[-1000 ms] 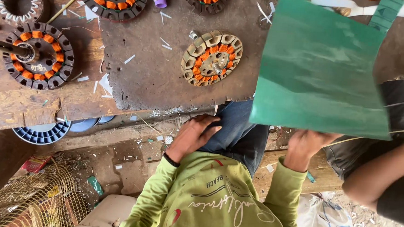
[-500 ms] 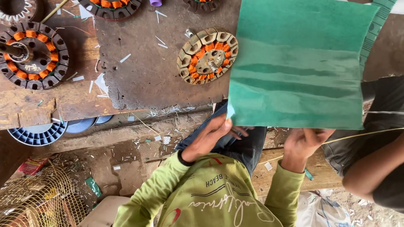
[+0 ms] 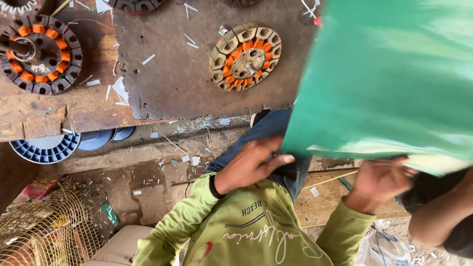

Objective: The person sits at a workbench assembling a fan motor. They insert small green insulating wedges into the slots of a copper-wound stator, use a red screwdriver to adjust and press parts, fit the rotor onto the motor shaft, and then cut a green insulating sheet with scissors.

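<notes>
A large green plastic sheet (image 3: pixel 401 77) fills the upper right and covers part of the workbench. My right hand (image 3: pixel 379 181) grips its lower edge from below. At the sheet's lower left corner is my left hand (image 3: pixel 251 163), with fingers tucked under the edge and the thumb alongside. Both arms wear yellow-green sleeves, and a dark band sits on the left wrist. My jeans-clad leg (image 3: pixel 271 132) shows under the sheet's corner.
On the rusty workbench (image 3: pixel 185 87) lie several round motor stators with orange windings: one tan (image 3: pixel 246 57), one dark (image 3: pixel 40 53). Another person's arm (image 3: pixel 459 215) reaches in at the right. Below are a blue ribbed disc (image 3: pixel 46 147) and a wire basket (image 3: pixel 37 236).
The green sheet has come left and closer, now filling far more of the view. My left hand has risen from my lap to the sheet's lower left corner.
</notes>
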